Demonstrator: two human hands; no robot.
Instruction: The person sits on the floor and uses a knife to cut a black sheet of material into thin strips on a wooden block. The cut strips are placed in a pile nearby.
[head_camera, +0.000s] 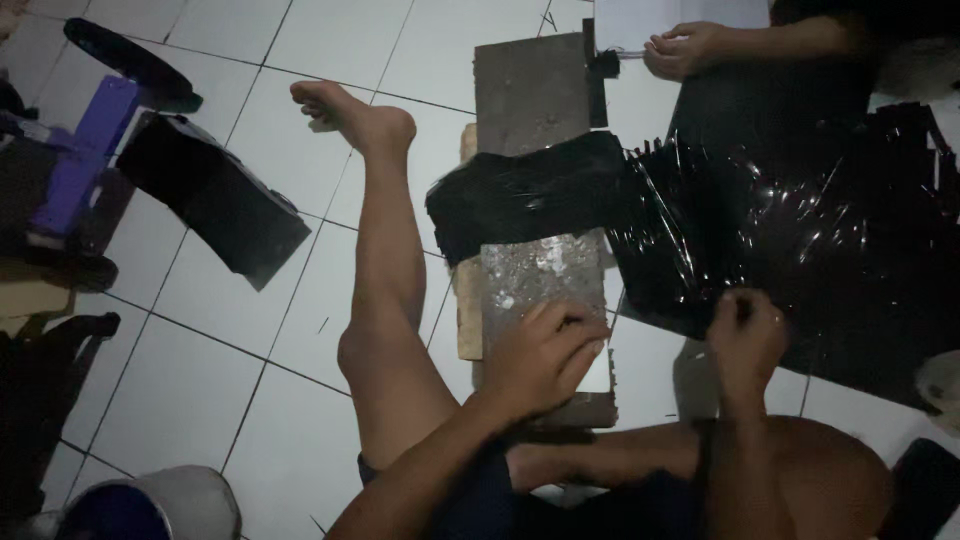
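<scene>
I sit on a white tiled floor with my left leg (385, 250) stretched out. A long grey slab (535, 275) lies in front of me on a wooden board. A bundle of black plastic (520, 190) lies across the slab and joins a large shiny black plastic sheet (800, 230) spread to the right. My left hand (545, 355) rests on the near end of the slab, fingers curled over something small that I cannot make out. My right hand (745, 335) pinches the near edge of the black sheet.
Another person's hand (685, 48) rests at the top right beside white paper. A black folded piece (215, 190) and a purple and black object (85, 150) lie to the left. A round container (150, 505) sits at the bottom left.
</scene>
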